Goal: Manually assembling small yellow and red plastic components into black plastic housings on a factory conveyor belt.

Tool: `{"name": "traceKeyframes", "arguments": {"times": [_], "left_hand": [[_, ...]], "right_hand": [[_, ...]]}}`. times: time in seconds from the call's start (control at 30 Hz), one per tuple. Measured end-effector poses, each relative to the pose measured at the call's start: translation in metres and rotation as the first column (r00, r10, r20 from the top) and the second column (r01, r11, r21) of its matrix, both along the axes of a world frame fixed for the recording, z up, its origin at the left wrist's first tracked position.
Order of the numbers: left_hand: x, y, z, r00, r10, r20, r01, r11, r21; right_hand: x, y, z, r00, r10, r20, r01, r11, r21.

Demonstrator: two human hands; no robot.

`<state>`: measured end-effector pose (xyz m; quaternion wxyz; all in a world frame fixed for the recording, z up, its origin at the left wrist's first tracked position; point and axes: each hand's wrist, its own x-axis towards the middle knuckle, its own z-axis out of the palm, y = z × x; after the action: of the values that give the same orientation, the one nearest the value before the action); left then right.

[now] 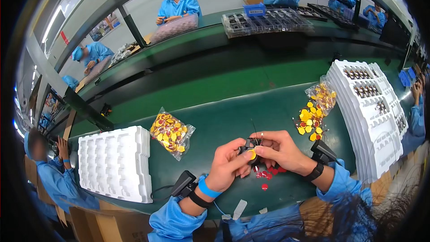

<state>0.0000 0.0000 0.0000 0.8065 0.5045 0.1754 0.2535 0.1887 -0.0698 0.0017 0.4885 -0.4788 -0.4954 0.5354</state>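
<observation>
My left hand (227, 161) is closed on a small black part (247, 144) over the middle of the green bench. From the right, my right hand (283, 151) pinches the same piece, its thumb beside a yellow disc (251, 154) on the part. A thin dark wire (253, 126) sticks up from between the fingers. The rest of the part is hidden by my fingertips. Just below my hands, several red round pieces (264, 187) lie scattered on the bench.
Left of my hands lies a clear bag (171, 133) of yellow and red discs. Loose yellow discs (309, 118) and another bag (323, 95) lie to the right. Stacked white trays (114, 163) stand at left; more trays (369, 103) with small parts at right. Co-workers in blue sit around.
</observation>
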Motion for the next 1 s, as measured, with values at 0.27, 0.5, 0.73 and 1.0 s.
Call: {"name": "traceKeyframes", "arguments": {"times": [0.27, 0.5, 0.73, 1.0], "left_hand": [[-0.004, -0.004, -0.001, 1.0, 0.004, -0.029, -0.006, 0.997, -0.072], [0.003, -0.013, -0.002, 0.999, 0.039, -0.029, -0.04, 0.998, -0.047], [-0.008, 0.004, -0.009, 0.98, 0.177, 0.087, -0.174, 0.984, -0.031], [0.008, -0.002, -0.016, 1.0, 0.002, -0.029, -0.005, 0.996, -0.09]], "right_hand": [[-0.004, -0.001, -0.007, 1.0, 0.012, 0.012, -0.013, 0.991, 0.134], [0.001, -0.003, -0.012, 0.961, -0.099, 0.256, 0.046, 0.978, 0.205], [0.002, -0.006, 0.002, 0.989, -0.097, 0.11, 0.051, 0.93, 0.365], [0.01, -0.018, 0.003, 0.932, -0.091, 0.352, -0.141, 0.801, 0.582]]}}
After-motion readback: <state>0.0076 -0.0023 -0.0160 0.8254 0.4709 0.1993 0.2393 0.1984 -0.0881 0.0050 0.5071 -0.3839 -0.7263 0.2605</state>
